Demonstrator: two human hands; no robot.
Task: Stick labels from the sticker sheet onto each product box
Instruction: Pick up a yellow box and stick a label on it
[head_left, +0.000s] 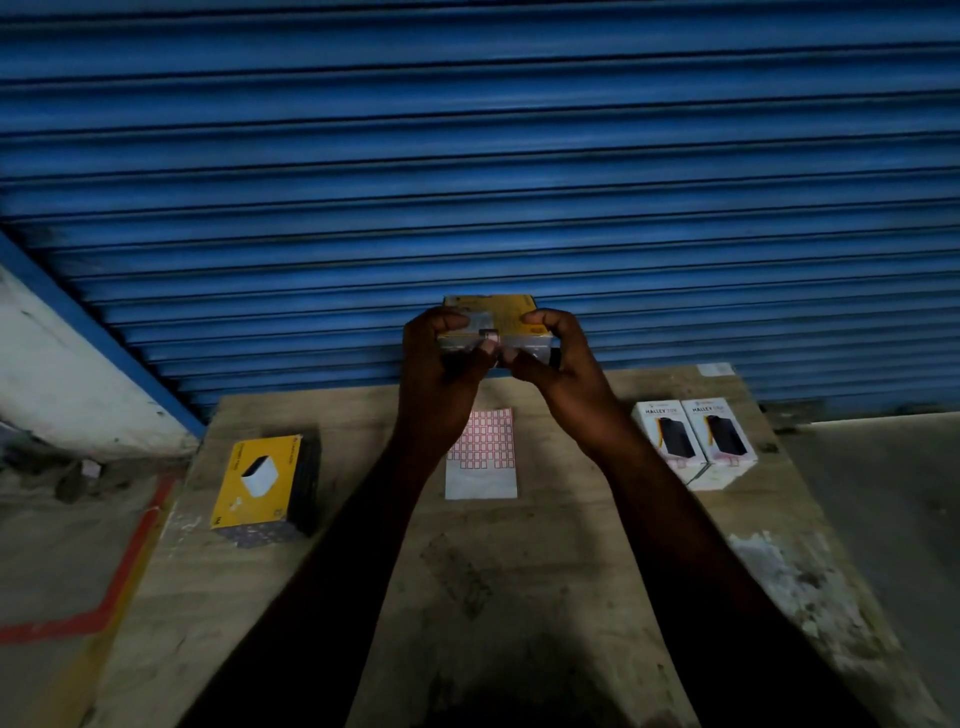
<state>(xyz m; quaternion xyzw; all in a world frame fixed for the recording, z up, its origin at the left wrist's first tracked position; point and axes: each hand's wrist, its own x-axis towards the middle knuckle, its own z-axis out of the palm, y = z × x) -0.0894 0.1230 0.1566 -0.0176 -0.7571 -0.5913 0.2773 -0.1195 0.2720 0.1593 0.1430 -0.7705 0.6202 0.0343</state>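
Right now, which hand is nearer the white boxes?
Right. The right hand grips the raised box, above and left of the white boxes; the left hand grips that box's other end, farther left.

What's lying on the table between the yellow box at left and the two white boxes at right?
The sticker sheet lies flat there, roughly midway; the head view shows it.

Between left hand (441, 364) and right hand (561, 358), product box (506, 312): yellow top, silvery-grey near face. Below the hands, sticker sheet (483, 457): white, grid of red-outlined labels. Left of left hand, yellow box (260, 480): white device print, dark speckled side. Right of right hand, two white boxes (693, 434): black print. Behind the hands, shutter (467, 156): blue, ribbed.
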